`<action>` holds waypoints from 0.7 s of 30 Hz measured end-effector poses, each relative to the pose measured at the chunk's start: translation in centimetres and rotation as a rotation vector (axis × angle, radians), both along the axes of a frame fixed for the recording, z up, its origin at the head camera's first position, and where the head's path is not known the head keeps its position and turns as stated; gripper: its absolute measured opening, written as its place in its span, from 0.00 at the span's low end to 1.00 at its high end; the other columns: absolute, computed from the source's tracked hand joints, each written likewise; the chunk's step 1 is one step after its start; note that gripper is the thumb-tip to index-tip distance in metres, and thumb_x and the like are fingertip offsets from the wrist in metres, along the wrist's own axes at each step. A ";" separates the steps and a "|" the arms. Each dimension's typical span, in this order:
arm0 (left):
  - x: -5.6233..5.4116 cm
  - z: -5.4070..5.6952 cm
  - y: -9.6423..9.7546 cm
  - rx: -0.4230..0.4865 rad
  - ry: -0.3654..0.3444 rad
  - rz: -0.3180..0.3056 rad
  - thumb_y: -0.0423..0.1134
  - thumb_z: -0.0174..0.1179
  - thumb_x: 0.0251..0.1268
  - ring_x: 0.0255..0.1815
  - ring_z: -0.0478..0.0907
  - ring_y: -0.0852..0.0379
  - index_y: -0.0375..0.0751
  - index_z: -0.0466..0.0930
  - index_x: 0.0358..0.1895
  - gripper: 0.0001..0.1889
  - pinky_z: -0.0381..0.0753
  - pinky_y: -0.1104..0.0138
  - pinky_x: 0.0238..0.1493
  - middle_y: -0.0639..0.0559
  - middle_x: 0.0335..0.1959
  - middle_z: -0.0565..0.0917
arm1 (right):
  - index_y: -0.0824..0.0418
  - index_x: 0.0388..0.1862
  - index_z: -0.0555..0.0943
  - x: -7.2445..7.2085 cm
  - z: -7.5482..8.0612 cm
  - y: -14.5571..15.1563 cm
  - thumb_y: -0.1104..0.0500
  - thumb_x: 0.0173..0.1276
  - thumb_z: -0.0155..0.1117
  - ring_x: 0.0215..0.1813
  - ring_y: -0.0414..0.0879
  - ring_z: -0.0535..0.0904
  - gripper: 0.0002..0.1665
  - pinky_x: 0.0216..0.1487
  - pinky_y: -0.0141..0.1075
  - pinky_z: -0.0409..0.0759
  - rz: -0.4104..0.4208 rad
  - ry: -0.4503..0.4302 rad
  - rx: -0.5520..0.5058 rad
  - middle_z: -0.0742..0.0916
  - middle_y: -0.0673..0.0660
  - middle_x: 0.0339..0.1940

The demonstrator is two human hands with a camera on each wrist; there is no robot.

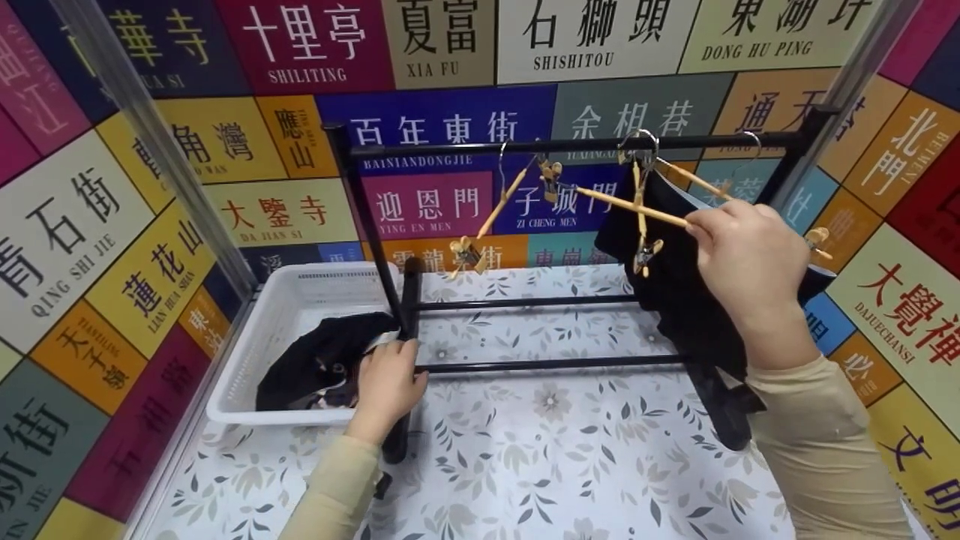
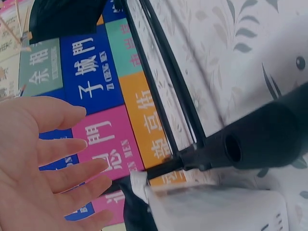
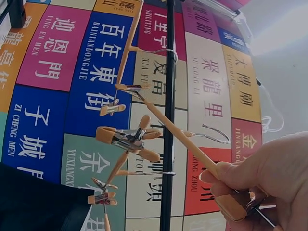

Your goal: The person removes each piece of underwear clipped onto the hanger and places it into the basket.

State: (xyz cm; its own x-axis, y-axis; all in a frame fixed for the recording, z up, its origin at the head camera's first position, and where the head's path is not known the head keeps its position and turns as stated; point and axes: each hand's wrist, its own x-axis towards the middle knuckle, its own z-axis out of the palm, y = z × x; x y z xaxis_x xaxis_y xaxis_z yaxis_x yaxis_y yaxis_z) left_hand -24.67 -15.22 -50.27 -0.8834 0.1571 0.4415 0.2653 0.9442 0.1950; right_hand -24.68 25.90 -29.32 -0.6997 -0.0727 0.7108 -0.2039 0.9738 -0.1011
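My right hand (image 1: 750,270) pinches one end of a wooden clip hanger (image 3: 183,137) between thumb and fingers. In the right wrist view its metal hook stands off the rail, and one clip (image 3: 231,207) sits at the fingers. Behind that hand a black garment (image 1: 675,262) hangs from the rack's top rail. My left hand (image 1: 390,382) is over the right side of the white basket (image 1: 238,352), beside dark clothing (image 1: 315,360) in it. In the left wrist view the fingers (image 2: 72,144) are spread and relaxed, with nothing held.
A black rack (image 1: 450,148) stands on a leaf-patterned tabletop (image 1: 555,457). Another wooden clip hanger (image 1: 502,201) hangs near the rail's left end, and others hang farther right. Two low crossbars (image 1: 525,303) join the rack's feet. Walls with colourful signs (image 1: 465,120) enclose the table.
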 end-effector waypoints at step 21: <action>0.9 -1.4 3.8 -0.073 -0.004 -0.115 0.43 0.71 0.50 0.45 0.79 0.39 0.38 0.79 0.51 0.24 0.76 0.47 0.43 0.41 0.44 0.82 | 0.62 0.46 0.86 -3.8 2.2 -0.8 0.57 0.74 0.60 0.37 0.62 0.76 0.12 0.27 0.57 0.74 -0.093 -0.226 0.059 0.83 0.63 0.39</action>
State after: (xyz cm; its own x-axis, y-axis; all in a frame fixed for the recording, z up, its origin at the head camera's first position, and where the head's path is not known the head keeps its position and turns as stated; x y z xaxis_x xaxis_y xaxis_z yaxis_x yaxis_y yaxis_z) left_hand -23.79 -11.45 -51.69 -0.8594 0.2887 0.4220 0.3719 0.9193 0.1286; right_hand -28.47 25.06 -27.14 -0.8460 -0.0378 0.5319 -0.0921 0.9928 -0.0760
